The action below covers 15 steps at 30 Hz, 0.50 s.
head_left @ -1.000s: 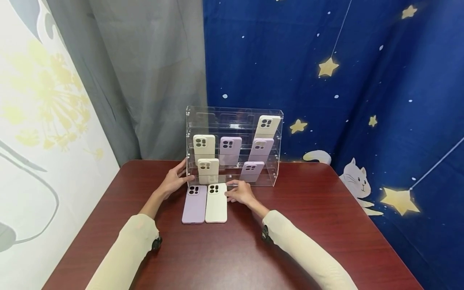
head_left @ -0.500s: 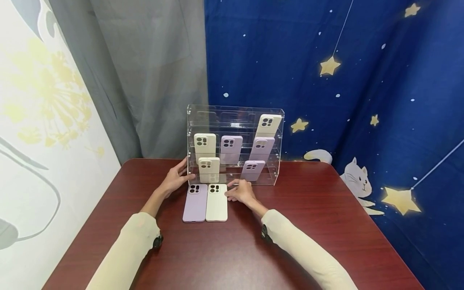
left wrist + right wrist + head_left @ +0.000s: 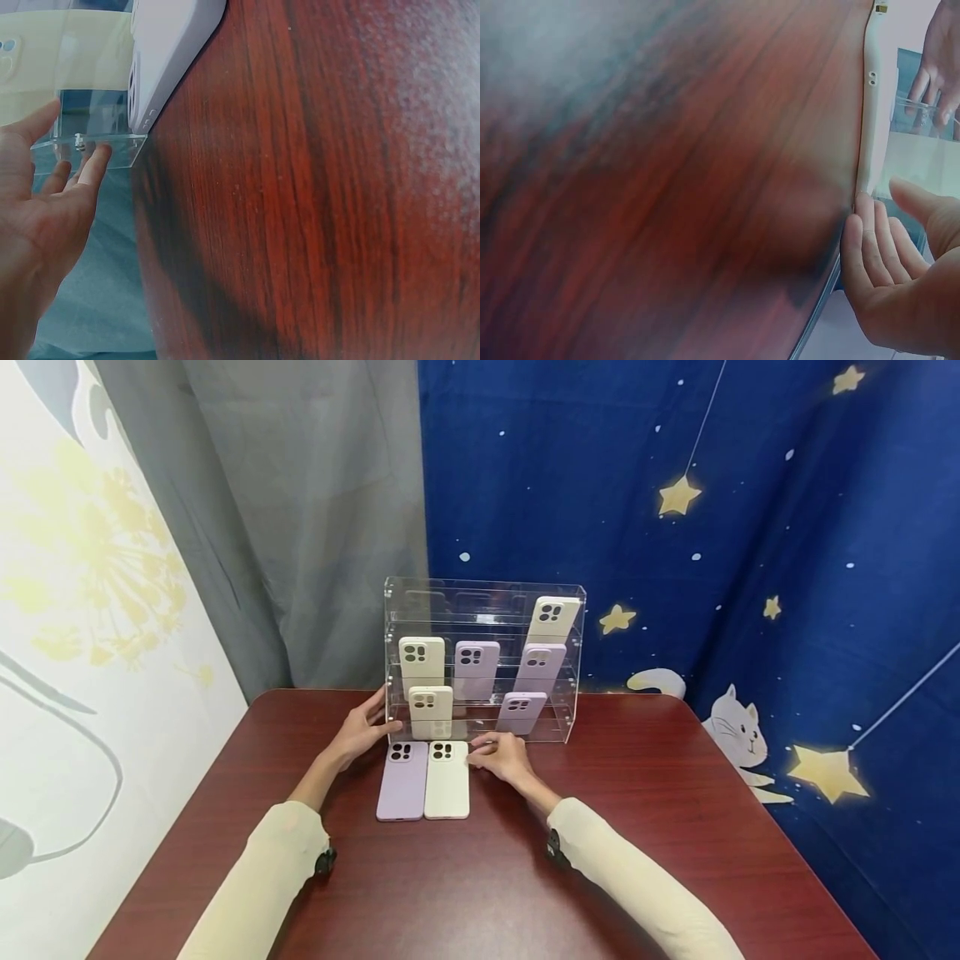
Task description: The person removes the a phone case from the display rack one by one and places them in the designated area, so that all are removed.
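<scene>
A tiered clear acrylic display stand (image 3: 480, 597) stands on the table, with cream and lilac phone cases on its steps. My left hand (image 3: 360, 732) holds the stand's left side, thumb at the front edge and fingers along the outside; the left wrist view shows these fingers (image 3: 96, 165) at the clear side panel. Flat before the stand lie a lilac phone case (image 3: 402, 785) and a cream phone case (image 3: 447, 787), side by side. My right hand (image 3: 504, 757) is beside the cream case's upper right edge. In the right wrist view its fingertips (image 3: 863, 202) reach that case's corner, thumb apart.
The dark red wooden table (image 3: 480, 893) reaches toward me. On the stand, a cream case (image 3: 555, 617) sits on an upper step at right, with lilac cases (image 3: 540, 664) lower down. Grey and blue curtains (image 3: 555, 468) hang behind the table.
My right hand has drawn slightly to the right, its thumb going from over the cream case's edge to right beside it. The left hand, the stand and the cases have stayed put.
</scene>
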Tool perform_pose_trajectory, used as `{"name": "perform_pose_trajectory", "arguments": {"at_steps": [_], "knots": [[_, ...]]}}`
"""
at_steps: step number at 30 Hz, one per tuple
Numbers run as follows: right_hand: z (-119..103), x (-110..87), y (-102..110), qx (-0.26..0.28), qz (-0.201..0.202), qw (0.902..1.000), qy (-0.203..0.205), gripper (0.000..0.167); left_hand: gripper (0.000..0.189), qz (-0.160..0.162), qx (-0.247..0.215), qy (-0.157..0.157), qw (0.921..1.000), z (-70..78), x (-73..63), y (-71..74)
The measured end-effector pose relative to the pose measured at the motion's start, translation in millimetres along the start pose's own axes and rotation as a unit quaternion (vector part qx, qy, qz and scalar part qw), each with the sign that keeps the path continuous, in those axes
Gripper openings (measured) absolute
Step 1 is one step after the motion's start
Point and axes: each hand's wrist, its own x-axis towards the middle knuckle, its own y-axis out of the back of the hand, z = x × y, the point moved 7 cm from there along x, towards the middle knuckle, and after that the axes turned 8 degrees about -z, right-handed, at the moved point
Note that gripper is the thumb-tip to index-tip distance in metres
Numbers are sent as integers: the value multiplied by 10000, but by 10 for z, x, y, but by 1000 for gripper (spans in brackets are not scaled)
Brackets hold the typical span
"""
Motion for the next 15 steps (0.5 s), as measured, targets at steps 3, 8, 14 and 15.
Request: {"name": "perform_pose_trajectory", "arguments": {"at_steps": [3,8,14,15], "knots": [[-21,-16,64,-300,146,9993,145,29,94,-22,88,-25,10000,81,-34,-11],[-70,-57,162,-260,206,9990,295,28,93,-28,130,61,9999,125,-55,-25],[-132,-99,261,102,209,9982,550,29,91,24,8,42,10000,-53,31,-7],[-145,-105,280,130,225,9979,600,29,91,47,28,30,10000,-98,47,-1]]}}
